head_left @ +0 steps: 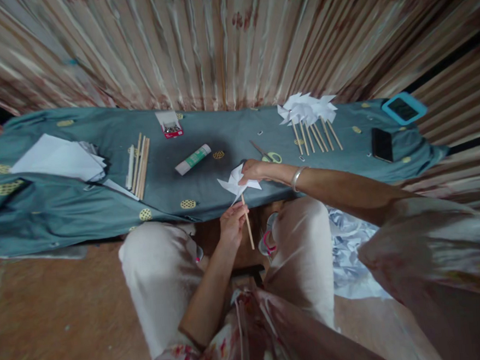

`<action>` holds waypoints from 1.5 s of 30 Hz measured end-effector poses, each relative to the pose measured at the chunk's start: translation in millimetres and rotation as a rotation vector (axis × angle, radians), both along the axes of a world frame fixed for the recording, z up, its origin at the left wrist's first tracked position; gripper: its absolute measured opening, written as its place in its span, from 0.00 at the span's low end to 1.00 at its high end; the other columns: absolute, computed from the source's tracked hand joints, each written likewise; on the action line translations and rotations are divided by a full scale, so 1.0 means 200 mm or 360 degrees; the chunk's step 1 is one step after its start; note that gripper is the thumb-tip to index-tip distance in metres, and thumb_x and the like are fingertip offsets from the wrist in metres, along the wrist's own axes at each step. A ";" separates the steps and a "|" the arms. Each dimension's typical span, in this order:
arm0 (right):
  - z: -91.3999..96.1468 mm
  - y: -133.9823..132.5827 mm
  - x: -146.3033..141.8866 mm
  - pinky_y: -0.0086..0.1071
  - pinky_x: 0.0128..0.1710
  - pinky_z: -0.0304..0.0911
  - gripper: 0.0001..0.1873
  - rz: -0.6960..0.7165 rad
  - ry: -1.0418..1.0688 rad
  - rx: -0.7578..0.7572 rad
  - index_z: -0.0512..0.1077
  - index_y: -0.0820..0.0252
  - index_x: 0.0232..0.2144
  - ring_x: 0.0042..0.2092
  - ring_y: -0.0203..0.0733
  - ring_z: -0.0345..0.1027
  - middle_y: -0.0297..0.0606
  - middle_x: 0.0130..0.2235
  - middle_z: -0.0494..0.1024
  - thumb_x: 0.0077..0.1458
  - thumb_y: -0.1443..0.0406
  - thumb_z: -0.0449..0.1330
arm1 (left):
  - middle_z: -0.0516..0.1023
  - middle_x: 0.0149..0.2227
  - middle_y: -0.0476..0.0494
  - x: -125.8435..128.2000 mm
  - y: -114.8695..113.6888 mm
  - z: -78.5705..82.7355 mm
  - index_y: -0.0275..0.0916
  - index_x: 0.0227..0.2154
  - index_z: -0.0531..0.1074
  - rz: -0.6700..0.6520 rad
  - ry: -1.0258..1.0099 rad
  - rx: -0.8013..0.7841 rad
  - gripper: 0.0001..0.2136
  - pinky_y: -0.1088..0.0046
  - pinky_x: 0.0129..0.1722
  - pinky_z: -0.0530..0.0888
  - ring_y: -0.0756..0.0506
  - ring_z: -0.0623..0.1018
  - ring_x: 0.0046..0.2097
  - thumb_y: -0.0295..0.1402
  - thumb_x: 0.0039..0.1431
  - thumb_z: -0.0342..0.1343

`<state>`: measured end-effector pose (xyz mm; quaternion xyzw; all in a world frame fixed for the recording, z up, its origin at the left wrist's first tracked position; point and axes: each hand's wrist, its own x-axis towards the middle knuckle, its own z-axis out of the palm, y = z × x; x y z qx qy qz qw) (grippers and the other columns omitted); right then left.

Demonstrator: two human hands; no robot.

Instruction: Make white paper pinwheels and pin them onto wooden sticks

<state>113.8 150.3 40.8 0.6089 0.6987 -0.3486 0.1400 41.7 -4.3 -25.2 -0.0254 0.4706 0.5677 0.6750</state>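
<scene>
A white paper pinwheel (234, 181) on a thin wooden stick (249, 231) is held over the near edge of the cloth-covered table. My left hand (232, 224) is closed around the stick just below the paper blades. With its fingers pressed on the pinwheel's middle and right side, my right hand (252, 171) grips the paper; its fingertips are partly hidden. Scissors (272, 157) with pale green handles lie just beyond my right hand. A glue stick (193, 159) rests on the cloth to the left of the pinwheel.
Several finished pinwheels (307, 109) lie at the back right, near a blue-framed device (404, 108) and a black phone (381, 145). An open small box (169, 124) holds metal bits. Wooden sticks (144, 169) and stacked white paper (57, 159) occupy the left. Crumpled paper (352, 254) lies below, right.
</scene>
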 end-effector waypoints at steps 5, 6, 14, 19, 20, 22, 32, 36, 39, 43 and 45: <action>-0.03 0.00 0.02 0.28 0.23 0.50 0.17 -0.0045 0.0058 0.0008 0.64 0.60 0.15 0.22 0.32 0.54 0.27 0.16 0.60 0.44 0.67 0.70 | 0.77 0.22 0.52 0.00 0.01 -0.02 0.34 0.25 0.77 -0.0004 -0.0011 -0.0028 0.10 0.82 0.30 0.69 0.56 0.75 0.25 0.22 0.35 0.69; -0.03 0.00 0.02 0.28 0.23 0.49 0.17 -0.0046 0.0074 0.0007 0.64 0.60 0.15 0.22 0.31 0.54 0.27 0.16 0.60 0.44 0.67 0.69 | 0.77 0.21 0.52 0.00 0.01 -0.02 0.35 0.25 0.77 -0.0004 -0.0014 -0.0032 0.10 0.82 0.30 0.69 0.56 0.75 0.25 0.22 0.35 0.69; -0.06 -0.01 0.06 0.27 0.24 0.48 0.12 -0.0001 0.0279 0.0018 0.68 0.61 0.18 0.23 0.30 0.54 0.26 0.18 0.62 0.44 0.66 0.67 | 0.80 0.26 0.46 0.01 -0.06 0.02 0.32 0.28 0.79 -0.0043 -0.0093 -0.0031 0.09 0.80 0.34 0.73 0.54 0.77 0.28 0.25 0.41 0.70; -0.05 -0.01 0.10 0.29 0.24 0.43 0.16 0.0028 0.0392 0.0020 0.64 0.61 0.14 0.23 0.30 0.50 0.24 0.17 0.57 0.44 0.65 0.67 | 0.79 0.26 0.46 0.00 -0.11 0.04 0.31 0.30 0.80 -0.0110 -0.0127 -0.0063 0.09 0.80 0.32 0.73 0.54 0.77 0.27 0.26 0.43 0.71; -0.05 -0.02 0.10 0.29 0.24 0.43 0.18 0.0031 0.0418 0.0020 0.63 0.60 0.13 0.23 0.29 0.50 0.24 0.17 0.56 0.45 0.64 0.67 | 0.79 0.26 0.46 0.00 -0.12 0.05 0.31 0.30 0.80 -0.0116 -0.0120 -0.0047 0.09 0.81 0.31 0.72 0.54 0.76 0.27 0.26 0.43 0.71; -0.03 -0.03 0.11 0.29 0.24 0.43 0.20 0.0037 0.0463 0.0017 0.61 0.60 0.13 0.23 0.29 0.49 0.24 0.16 0.55 0.46 0.63 0.66 | 0.79 0.25 0.47 -0.01 -0.11 0.07 0.32 0.29 0.80 -0.0130 -0.0105 -0.0019 0.09 0.81 0.30 0.72 0.55 0.76 0.27 0.26 0.43 0.71; 0.04 -0.09 0.13 0.23 0.22 0.54 0.12 -0.0634 0.1129 -0.0289 0.75 0.64 0.24 0.23 0.30 0.63 0.31 0.20 0.73 0.52 0.60 0.67 | 0.78 0.23 0.47 -0.06 -0.05 0.16 0.31 0.28 0.80 -0.0149 -0.0009 0.0009 0.11 0.83 0.26 0.70 0.56 0.74 0.23 0.26 0.39 0.72; 0.06 -0.03 0.13 0.24 0.22 0.56 0.17 -0.0783 0.1387 -0.0238 0.75 0.64 0.26 0.23 0.30 0.63 0.34 0.23 0.76 0.53 0.54 0.65 | 0.78 0.23 0.47 -0.10 0.04 0.21 0.31 0.29 0.81 -0.0178 0.0058 0.0066 0.10 0.83 0.25 0.70 0.55 0.74 0.24 0.26 0.40 0.72; 0.06 0.04 0.15 0.25 0.26 0.61 0.23 -0.1010 0.1666 -0.0118 0.74 0.62 0.27 0.26 0.32 0.67 0.36 0.27 0.78 0.51 0.47 0.64 | 0.79 0.25 0.46 -0.13 0.14 0.25 0.31 0.31 0.81 -0.0217 0.0100 0.0173 0.11 0.82 0.27 0.72 0.55 0.74 0.25 0.27 0.41 0.72; 0.05 0.15 0.19 0.26 0.31 0.66 0.25 -0.1237 0.1887 -0.0010 0.72 0.59 0.26 0.30 0.34 0.72 0.37 0.29 0.80 0.54 0.43 0.59 | 0.78 0.26 0.46 -0.13 0.34 0.28 0.32 0.30 0.81 -0.0273 0.0120 0.0243 0.10 0.81 0.28 0.73 0.55 0.74 0.26 0.27 0.42 0.71; 0.04 0.18 0.21 0.27 0.32 0.67 0.24 -0.1308 0.1971 0.0028 0.72 0.59 0.26 0.31 0.35 0.73 0.37 0.28 0.80 0.55 0.44 0.59 | 0.78 0.26 0.46 -0.12 0.43 0.28 0.32 0.30 0.81 -0.0285 0.0129 0.0256 0.09 0.81 0.28 0.72 0.55 0.74 0.26 0.27 0.42 0.71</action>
